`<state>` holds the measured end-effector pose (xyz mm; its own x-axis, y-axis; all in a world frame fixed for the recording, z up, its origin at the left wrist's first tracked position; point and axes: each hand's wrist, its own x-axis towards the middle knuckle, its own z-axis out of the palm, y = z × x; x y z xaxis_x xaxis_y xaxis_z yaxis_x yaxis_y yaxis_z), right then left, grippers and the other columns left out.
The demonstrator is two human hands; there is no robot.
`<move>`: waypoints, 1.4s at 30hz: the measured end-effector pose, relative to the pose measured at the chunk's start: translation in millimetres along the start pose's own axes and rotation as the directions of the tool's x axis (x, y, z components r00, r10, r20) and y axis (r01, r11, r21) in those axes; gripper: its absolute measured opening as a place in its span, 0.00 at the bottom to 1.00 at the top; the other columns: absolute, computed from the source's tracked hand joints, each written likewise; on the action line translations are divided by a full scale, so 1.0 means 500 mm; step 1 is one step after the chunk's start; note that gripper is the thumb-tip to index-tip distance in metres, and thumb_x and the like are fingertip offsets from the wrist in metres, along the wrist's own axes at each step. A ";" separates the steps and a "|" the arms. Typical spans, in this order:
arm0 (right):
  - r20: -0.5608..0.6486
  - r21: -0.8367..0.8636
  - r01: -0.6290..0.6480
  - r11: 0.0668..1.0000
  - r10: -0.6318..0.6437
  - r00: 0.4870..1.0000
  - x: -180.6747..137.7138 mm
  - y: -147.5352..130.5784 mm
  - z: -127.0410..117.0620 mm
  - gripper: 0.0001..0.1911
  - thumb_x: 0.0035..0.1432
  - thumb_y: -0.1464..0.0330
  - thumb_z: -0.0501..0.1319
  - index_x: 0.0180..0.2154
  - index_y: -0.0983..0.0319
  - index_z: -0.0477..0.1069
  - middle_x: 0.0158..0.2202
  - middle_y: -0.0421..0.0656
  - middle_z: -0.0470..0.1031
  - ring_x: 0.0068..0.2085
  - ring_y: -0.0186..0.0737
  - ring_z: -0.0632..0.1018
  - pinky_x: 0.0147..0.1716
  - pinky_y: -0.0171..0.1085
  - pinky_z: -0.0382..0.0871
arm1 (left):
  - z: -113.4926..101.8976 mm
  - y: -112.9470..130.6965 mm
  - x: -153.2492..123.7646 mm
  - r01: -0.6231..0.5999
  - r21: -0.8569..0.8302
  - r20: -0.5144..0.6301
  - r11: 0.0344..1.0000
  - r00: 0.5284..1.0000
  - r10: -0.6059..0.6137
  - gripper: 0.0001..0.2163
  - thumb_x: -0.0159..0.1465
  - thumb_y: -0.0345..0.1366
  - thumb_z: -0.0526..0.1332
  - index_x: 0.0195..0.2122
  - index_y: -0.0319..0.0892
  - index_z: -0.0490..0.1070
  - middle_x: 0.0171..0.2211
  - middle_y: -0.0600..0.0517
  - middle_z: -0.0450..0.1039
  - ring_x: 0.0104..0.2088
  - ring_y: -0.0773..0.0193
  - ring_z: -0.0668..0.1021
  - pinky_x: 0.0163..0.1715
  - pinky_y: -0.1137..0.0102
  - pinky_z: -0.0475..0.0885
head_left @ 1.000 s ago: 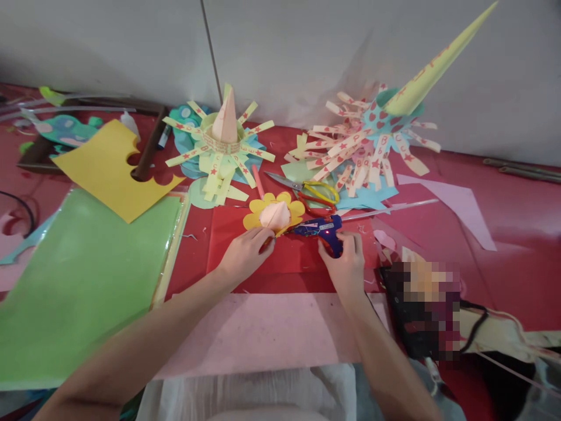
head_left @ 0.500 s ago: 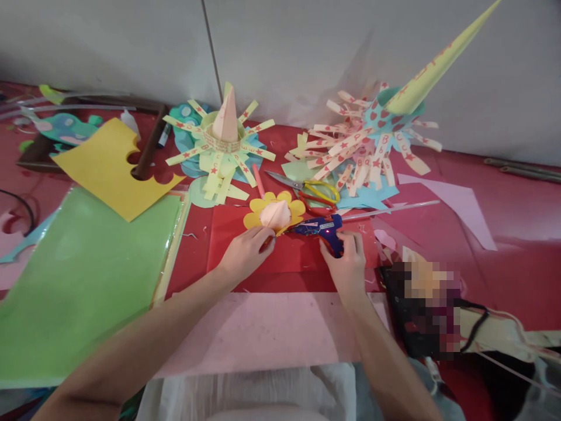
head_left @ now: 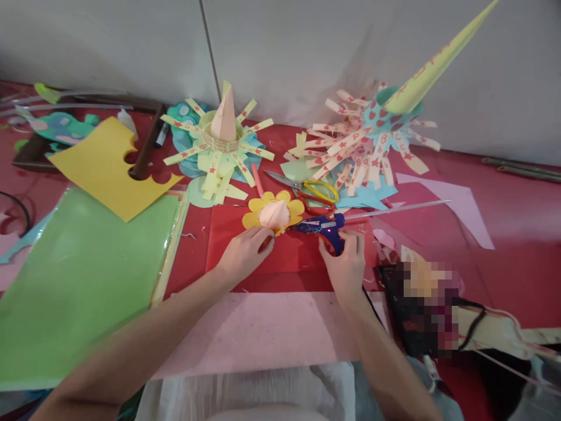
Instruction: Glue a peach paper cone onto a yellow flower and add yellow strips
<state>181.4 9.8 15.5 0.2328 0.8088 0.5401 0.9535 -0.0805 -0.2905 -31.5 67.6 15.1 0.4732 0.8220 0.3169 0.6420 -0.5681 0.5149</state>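
My left hand point(head_left: 249, 248) pinches the lower edge of a yellow paper flower point(head_left: 253, 218), with its thumb and fingers pressed together. A pale pink paper cone point(head_left: 274, 214) stands at the flower's centre. In my right hand point(head_left: 347, 263) is a blue glue gun point(head_left: 331, 229), gripped by its handle, with a small red light showing. Its nozzle points left and is at the flower's right lower edge; whether it touches is unclear. A long clear glue stick point(head_left: 397, 209) sticks out of the gun's back. Under both hands lies red paper point(head_left: 280, 257).
Yellow-handled scissors point(head_left: 319, 190) lie just behind the flower. Two fringed paper hats with cones, one yellow-green point(head_left: 223, 137) and one blue point(head_left: 392, 114), stand by the wall. Green sheets point(head_left: 96, 275) and cut yellow paper point(head_left: 105, 166) are at left. A dark phone-like object point(head_left: 391, 298) lies at right.
The glue gun has shifted very slightly to the right, and its glue stick now reaches farther right. My left hand keeps its pinch on the flower.
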 end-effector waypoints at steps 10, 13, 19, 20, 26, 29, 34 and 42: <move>0.039 0.062 -0.115 0.991 0.113 0.993 0.012 0.019 -0.006 0.13 0.52 0.62 0.61 0.37 0.61 0.62 0.37 0.48 0.69 0.39 0.44 0.73 0.35 0.42 0.71 | 0.001 -0.002 -0.002 -0.021 -0.004 -0.007 1.000 1.000 0.021 0.05 0.64 0.32 0.54 0.34 0.41 0.69 0.32 0.52 0.75 0.29 0.68 0.76 0.25 0.76 0.68; 0.033 0.027 -0.200 0.979 0.199 0.979 0.022 0.066 -0.014 0.14 0.49 0.61 0.62 0.36 0.62 0.63 0.36 0.48 0.69 0.38 0.46 0.72 0.37 0.44 0.69 | 0.002 -0.004 -0.002 -0.080 0.008 -0.027 0.997 0.996 0.080 0.06 0.65 0.32 0.54 0.36 0.40 0.69 0.33 0.52 0.76 0.31 0.67 0.77 0.27 0.75 0.70; -0.064 -0.015 -0.424 0.906 0.422 0.904 0.030 0.151 -0.023 0.17 0.47 0.56 0.61 0.33 0.62 0.65 0.32 0.47 0.67 0.38 0.49 0.70 0.42 0.50 0.65 | 0.005 0.000 -0.001 -0.289 0.181 -0.046 0.940 0.952 0.302 0.09 0.67 0.29 0.50 0.39 0.38 0.70 0.36 0.50 0.76 0.34 0.66 0.78 0.36 0.71 0.73; -0.068 -0.018 -0.442 0.897 0.439 0.896 0.031 0.154 -0.024 0.18 0.47 0.55 0.61 0.33 0.62 0.65 0.32 0.47 0.67 0.38 0.49 0.70 0.41 0.50 0.65 | 0.005 0.001 -0.001 -0.316 0.224 -0.031 0.922 0.943 0.331 0.10 0.67 0.29 0.49 0.39 0.37 0.71 0.36 0.50 0.76 0.34 0.66 0.77 0.36 0.70 0.73; -0.193 -0.009 -0.255 0.967 0.248 0.949 0.034 0.098 -0.037 0.12 0.58 0.60 0.55 0.37 0.63 0.67 0.37 0.52 0.71 0.41 0.49 0.71 0.42 0.49 0.64 | 0.004 0.008 0.001 -0.385 0.346 0.005 0.856 0.913 0.409 0.08 0.66 0.29 0.52 0.38 0.37 0.71 0.35 0.50 0.76 0.35 0.63 0.77 0.33 0.69 0.71; -0.125 0.083 0.090 0.992 -0.079 0.989 0.024 0.041 -0.026 0.06 0.59 0.70 0.55 0.39 0.62 0.66 0.38 0.49 0.75 0.40 0.44 0.74 0.42 0.44 0.65 | 0.004 0.009 -0.001 -0.415 0.337 0.014 0.845 0.900 0.436 0.08 0.66 0.29 0.53 0.39 0.37 0.71 0.38 0.49 0.76 0.38 0.63 0.77 0.34 0.69 0.70; 0.021 0.201 0.431 0.880 -0.444 0.896 -0.001 -0.035 0.013 0.12 0.55 0.73 0.60 0.43 0.61 0.66 0.41 0.45 0.79 0.40 0.40 0.74 0.40 0.38 0.65 | 0.006 0.009 -0.004 -0.430 0.350 0.034 0.832 0.894 0.448 0.09 0.66 0.29 0.53 0.41 0.36 0.72 0.40 0.48 0.77 0.39 0.62 0.77 0.33 0.68 0.69; 0.117 0.251 0.484 0.838 -0.522 0.845 -0.005 -0.044 0.036 0.13 0.56 0.72 0.58 0.45 0.63 0.66 0.47 0.46 0.76 0.47 0.42 0.73 0.45 0.40 0.64 | 0.003 0.009 -0.004 -0.429 0.374 0.040 0.823 0.893 0.447 0.10 0.66 0.30 0.52 0.39 0.39 0.73 0.41 0.48 0.77 0.38 0.64 0.77 0.34 0.69 0.70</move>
<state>156.5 19.9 6.5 -0.3238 0.7933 0.5155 0.8640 0.4700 -0.1805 -28.6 63.2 15.5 0.7344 0.4786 0.4813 0.5505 -0.8348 -0.0100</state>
